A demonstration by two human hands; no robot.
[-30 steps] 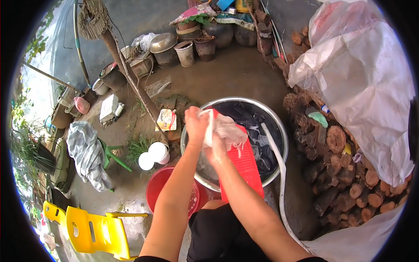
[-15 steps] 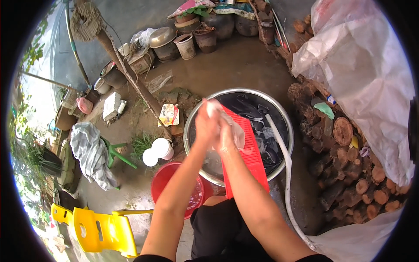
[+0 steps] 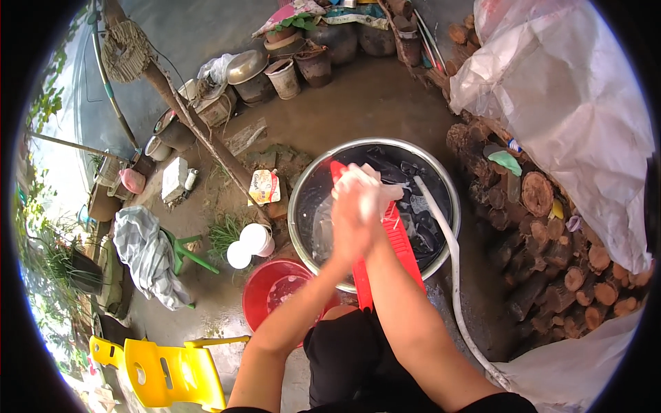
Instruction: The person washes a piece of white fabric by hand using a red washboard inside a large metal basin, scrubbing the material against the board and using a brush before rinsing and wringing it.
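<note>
Over the washboard (image 3: 403,244), red and ridged, both my hands are pressed together around a wet white cloth (image 3: 391,193). My left hand (image 3: 350,230) is closed on it, with pale cloth or suds showing at the top of the fingers. Close against it, my right hand (image 3: 372,219) also grips the cloth; its fingers are partly hidden and blurred. The washboard leans in a round metal basin (image 3: 449,180), its lower end by my knees. Dark water and soaked dark and pale fabric (image 3: 427,234) fill the basin. A white hose (image 3: 454,292) hooks over its right side.
A red bucket (image 3: 249,303) with sudsy water stands left of the basin, beside a white tub (image 3: 257,239) and its lid. Stacked logs (image 3: 537,195) under plastic sheeting (image 3: 551,89) line the right. A yellow chair (image 3: 175,375) and a cloth-draped green stool (image 3: 180,255) stand left.
Both hands have shifted slightly right, and the cloth is bunched differently between them. The left hand now covers more of the right. The whole view has tilted a little.
</note>
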